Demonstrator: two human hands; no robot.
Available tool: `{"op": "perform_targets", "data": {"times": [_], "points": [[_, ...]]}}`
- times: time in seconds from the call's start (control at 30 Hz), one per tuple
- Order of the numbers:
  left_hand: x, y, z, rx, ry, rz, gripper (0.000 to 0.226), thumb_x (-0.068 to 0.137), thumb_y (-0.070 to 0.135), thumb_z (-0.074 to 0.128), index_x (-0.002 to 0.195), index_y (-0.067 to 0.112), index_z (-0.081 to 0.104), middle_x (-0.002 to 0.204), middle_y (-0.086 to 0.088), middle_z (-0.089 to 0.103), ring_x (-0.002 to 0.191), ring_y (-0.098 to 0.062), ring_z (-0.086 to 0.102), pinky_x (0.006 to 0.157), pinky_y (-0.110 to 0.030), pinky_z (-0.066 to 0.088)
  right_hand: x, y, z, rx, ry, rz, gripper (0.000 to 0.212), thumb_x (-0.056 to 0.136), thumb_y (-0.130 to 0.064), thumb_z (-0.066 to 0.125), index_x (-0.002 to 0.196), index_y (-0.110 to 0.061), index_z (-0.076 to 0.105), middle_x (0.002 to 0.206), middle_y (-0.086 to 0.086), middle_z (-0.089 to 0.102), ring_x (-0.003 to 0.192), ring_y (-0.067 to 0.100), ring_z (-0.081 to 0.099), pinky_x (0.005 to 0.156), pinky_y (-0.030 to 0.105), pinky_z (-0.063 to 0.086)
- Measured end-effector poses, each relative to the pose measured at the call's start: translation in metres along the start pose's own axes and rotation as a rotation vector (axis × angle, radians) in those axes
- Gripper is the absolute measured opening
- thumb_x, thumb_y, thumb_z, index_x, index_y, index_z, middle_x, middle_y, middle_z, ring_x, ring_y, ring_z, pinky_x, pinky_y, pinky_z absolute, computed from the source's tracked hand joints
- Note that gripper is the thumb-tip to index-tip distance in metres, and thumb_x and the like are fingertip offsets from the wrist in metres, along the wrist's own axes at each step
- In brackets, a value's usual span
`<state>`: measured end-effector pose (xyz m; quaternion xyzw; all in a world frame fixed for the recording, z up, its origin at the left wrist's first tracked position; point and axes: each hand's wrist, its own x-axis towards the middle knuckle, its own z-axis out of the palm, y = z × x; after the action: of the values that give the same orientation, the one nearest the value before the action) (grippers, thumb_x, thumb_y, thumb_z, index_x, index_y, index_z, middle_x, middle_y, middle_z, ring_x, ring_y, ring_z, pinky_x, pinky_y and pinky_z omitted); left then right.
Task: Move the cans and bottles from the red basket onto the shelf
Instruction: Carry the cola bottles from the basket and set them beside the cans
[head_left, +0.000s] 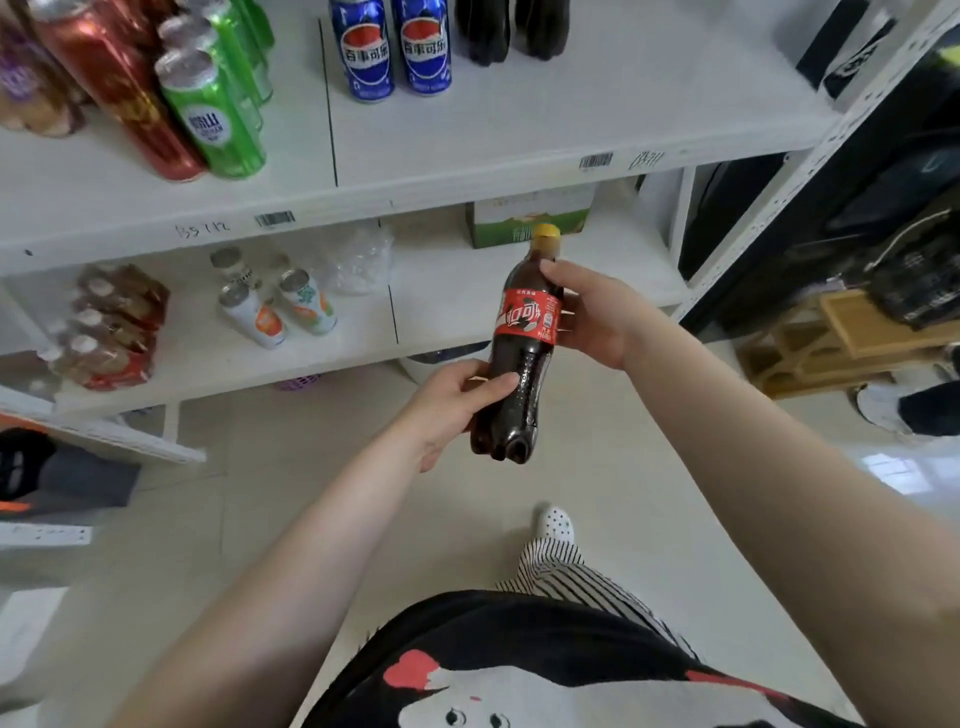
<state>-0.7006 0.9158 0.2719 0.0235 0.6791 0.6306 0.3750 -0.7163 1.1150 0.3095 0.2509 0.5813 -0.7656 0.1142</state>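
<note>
A dark cola bottle (522, 358) with a red label and a yellow cap is held upright in the air in front of the white shelf (467, 171). My left hand (452, 410) grips its lower body from the left. My right hand (592, 317) grips it at the label from the right. Two blue cans (389, 49) and two dark bottles (511, 28) stand at the back of the upper shelf board. The red basket is not in view.
Green and red cans (208, 104) stand at the upper shelf's left. The lower board (467, 291) carries white cans (280, 306), a wrapped pack of bottles (109, 327) and a green carton (524, 221). A wooden stool (841, 338) stands on the right.
</note>
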Motion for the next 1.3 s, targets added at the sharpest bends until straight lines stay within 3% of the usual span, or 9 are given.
{"op": "perform_targets", "data": {"times": [0.23,0.37,0.5,0.67,0.87,0.93,1.0,1.17,1.3], "points": [[0.087,0.088,0.026,-0.044,0.049,0.114,0.023,0.089,0.023,0.063,0.106,0.007,0.061,0.081,-0.010,0.069,0.057,-0.017,0.065,0.045,-0.021,0.046,0.068,-0.117,-0.041,-0.112,-0.142,-0.119,0.028,0.089,-0.029,0.063,0.116,-0.022,0.064,0.108,0.008,0.066,0.094,0.025,0.064,0.091,0.041,0.054],[0.128,0.129,0.027,-0.044,0.079,0.152,0.022,0.087,0.026,0.065,0.106,0.015,0.063,0.094,-0.012,0.070,0.082,-0.024,0.068,0.074,-0.034,0.056,0.100,-0.163,-0.050,-0.131,-0.154,-0.164,0.035,0.087,-0.032,0.064,0.120,-0.020,0.062,0.108,0.007,0.067,0.095,0.024,0.065,0.087,0.038,0.056],[0.165,0.160,0.016,-0.025,0.095,0.187,0.025,0.086,0.025,0.067,0.107,0.011,0.063,0.090,-0.012,0.068,0.071,-0.021,0.066,0.057,-0.027,0.048,0.133,-0.195,-0.053,-0.153,-0.182,-0.207,0.041,0.088,-0.034,0.063,0.126,-0.019,0.059,0.115,0.008,0.065,0.102,0.025,0.065,0.085,0.037,0.056],[0.210,0.200,-0.006,0.050,0.136,0.280,0.034,0.083,0.017,0.069,0.113,0.005,0.057,0.105,-0.020,0.069,0.099,-0.035,0.066,0.088,-0.044,0.052,0.173,-0.243,-0.046,-0.219,-0.242,-0.314,0.046,0.092,-0.032,0.059,0.135,-0.020,0.052,0.131,0.011,0.059,0.118,0.030,0.059,0.099,0.044,0.050],[0.263,0.251,-0.041,0.168,0.174,0.458,0.042,0.073,0.006,0.077,0.106,0.018,0.054,0.097,0.003,0.070,0.083,0.001,0.069,0.068,-0.010,0.050,0.209,-0.292,-0.026,-0.222,-0.317,-0.522,0.042,0.092,-0.021,0.058,0.134,-0.015,0.053,0.130,0.019,0.059,0.118,0.040,0.057,0.091,0.050,0.047],[0.279,0.260,-0.048,0.215,0.224,0.499,0.047,0.071,0.008,0.080,0.103,0.029,0.053,0.097,0.011,0.069,0.088,0.002,0.068,0.074,-0.014,0.051,0.219,-0.298,-0.020,-0.202,-0.317,-0.559,0.044,0.089,-0.020,0.060,0.131,-0.010,0.053,0.122,0.020,0.062,0.106,0.041,0.061,0.079,0.043,0.047],[0.294,0.260,-0.053,0.243,0.290,0.532,0.049,0.069,0.010,0.081,0.105,0.028,0.052,0.099,0.010,0.070,0.093,-0.003,0.067,0.081,-0.023,0.054,0.225,-0.299,-0.017,-0.151,-0.337,-0.595,0.043,0.089,-0.011,0.059,0.130,-0.002,0.050,0.111,0.013,0.065,0.089,0.024,0.067,0.069,0.029,0.050],[0.318,0.248,-0.060,0.179,0.389,0.578,0.050,0.067,0.005,0.081,0.098,0.033,0.053,0.106,0.005,0.070,0.104,-0.011,0.065,0.093,-0.040,0.052,0.244,-0.289,-0.023,-0.160,-0.359,-0.669,0.041,0.083,-0.003,0.065,0.123,-0.008,0.055,0.113,0.009,0.066,0.106,0.024,0.062,0.095,0.043,0.049],[0.321,0.247,-0.057,0.161,0.398,0.581,0.050,0.067,0.011,0.081,0.099,0.038,0.055,0.109,0.009,0.069,0.110,-0.010,0.063,0.098,-0.042,0.050,0.248,-0.282,-0.021,-0.162,-0.302,-0.678,0.040,0.083,-0.013,0.067,0.121,-0.017,0.059,0.112,0.001,0.069,0.105,0.019,0.063,0.088,0.038,0.050]]}}
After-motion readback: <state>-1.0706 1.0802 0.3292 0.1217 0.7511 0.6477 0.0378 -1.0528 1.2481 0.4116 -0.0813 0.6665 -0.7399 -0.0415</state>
